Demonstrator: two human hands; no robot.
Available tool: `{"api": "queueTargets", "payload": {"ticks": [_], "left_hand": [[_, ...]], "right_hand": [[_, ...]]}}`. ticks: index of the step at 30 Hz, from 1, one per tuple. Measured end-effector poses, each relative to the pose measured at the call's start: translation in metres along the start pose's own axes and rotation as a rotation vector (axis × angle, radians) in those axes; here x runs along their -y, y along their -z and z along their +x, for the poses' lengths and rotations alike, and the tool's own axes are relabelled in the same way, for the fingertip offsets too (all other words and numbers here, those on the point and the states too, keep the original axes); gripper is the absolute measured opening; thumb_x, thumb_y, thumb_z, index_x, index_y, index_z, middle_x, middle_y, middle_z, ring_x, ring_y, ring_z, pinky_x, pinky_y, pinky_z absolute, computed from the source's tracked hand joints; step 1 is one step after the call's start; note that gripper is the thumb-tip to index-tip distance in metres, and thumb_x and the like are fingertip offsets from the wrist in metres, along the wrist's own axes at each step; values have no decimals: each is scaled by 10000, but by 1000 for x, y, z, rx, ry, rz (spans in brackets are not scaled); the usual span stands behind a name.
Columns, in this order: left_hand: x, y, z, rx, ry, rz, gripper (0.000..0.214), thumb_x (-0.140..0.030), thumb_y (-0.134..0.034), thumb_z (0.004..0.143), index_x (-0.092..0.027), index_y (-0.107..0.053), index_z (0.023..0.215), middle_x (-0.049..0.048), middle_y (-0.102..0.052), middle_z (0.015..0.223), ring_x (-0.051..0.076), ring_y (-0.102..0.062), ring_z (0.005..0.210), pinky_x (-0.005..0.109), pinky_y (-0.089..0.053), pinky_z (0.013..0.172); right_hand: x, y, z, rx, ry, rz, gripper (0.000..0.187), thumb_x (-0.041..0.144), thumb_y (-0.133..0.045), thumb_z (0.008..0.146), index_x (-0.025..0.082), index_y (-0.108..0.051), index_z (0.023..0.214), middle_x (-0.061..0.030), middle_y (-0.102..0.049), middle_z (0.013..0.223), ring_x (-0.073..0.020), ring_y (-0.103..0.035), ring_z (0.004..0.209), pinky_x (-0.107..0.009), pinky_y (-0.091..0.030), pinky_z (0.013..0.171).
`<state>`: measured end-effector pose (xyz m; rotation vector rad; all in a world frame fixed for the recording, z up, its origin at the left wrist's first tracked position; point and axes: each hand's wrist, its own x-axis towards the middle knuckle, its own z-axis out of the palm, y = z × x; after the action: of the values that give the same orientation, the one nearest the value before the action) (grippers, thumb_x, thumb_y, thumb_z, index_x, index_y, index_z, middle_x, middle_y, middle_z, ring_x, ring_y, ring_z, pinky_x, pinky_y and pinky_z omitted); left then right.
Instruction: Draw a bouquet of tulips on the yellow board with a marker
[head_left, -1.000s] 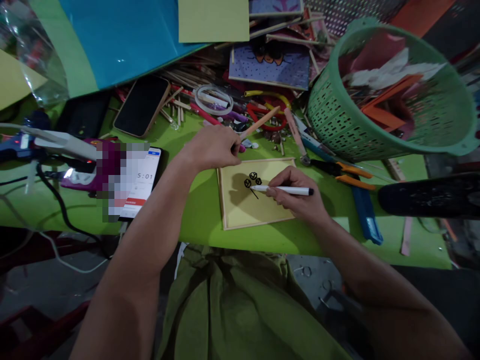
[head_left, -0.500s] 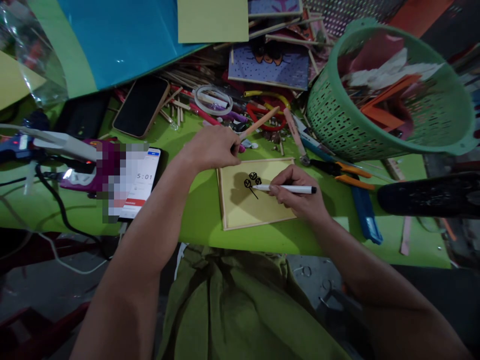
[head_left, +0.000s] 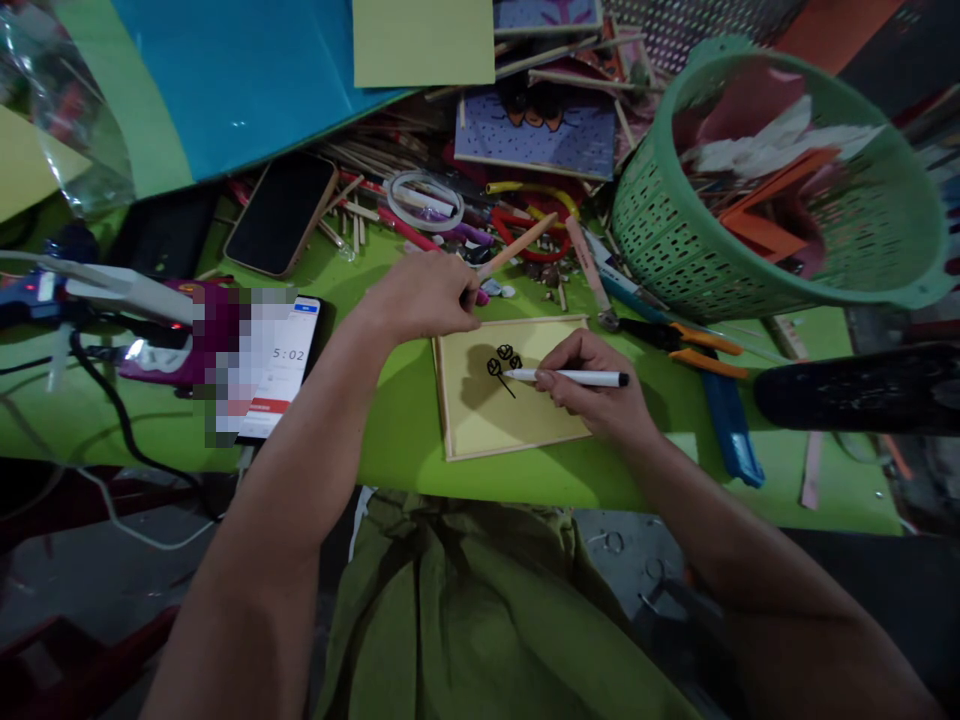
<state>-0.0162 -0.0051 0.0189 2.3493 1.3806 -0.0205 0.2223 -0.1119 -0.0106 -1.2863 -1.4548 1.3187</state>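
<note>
A yellow card edged with thin wooden sticks lies on the green table. Three small black rose-like blooms and one slanting line are drawn on it. My right hand pinches a white marker pen with a black end, its tip on or just above the drawing. At the card's upper left corner rests my left hand, fingers curled downward. What those fingers grip, if anything, is hidden. An orange-brown stick lies just beyond them.
A green basket of paper scraps stands at the right, near orange-handled pliers and a blue cutter. At the left are a lit phone, a dark phone and cables. Sticks and framed pictures clutter the back.
The number on the lit phone's screen has gone from 5:01 to 5:02. Both hands and the marker pen stay nearly in place, and the drawing looks the same.
</note>
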Motion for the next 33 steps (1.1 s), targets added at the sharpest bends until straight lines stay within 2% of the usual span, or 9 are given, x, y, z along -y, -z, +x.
{"api": "queueTargets", "payload": {"ticks": [13,22,28,33], "left_hand": [[-5,4,0,36,29,36,290,-405,-699,832,-228,-839,1013,71,-816,898,251,-729,867,318,-476,760],[-2,2,-1,11,8,9,291,-418,-688,828,-238,-843,996,54,-815,896,251,-735,913,313,-488,800],[-3,2,-1,15,14,35,287,-405,-688,827,-226,-840,991,66,-813,866,249,-728,856,315,-475,741],[0,0,0,-9,-1,7,272,-412,-696,809,-254,-843,975,53,-814,855,254,-734,894,314,-487,770]], "right_hand": [[0,0,0,13,2,-9,430,554,-898,795,240,-604,783,42,-630,640,-87,-407,490,-259,-330,466],[2,-1,1,11,-15,-31,465,599,-895,781,242,-598,777,37,-625,635,-94,-420,498,-261,-331,467],[4,-2,0,1,-10,-5,532,694,-887,754,240,-609,763,39,-597,600,-94,-396,472,-267,-304,445],[3,-2,0,17,-14,9,509,661,-902,760,239,-616,770,41,-597,604,-92,-385,476,-264,-302,445]]}}
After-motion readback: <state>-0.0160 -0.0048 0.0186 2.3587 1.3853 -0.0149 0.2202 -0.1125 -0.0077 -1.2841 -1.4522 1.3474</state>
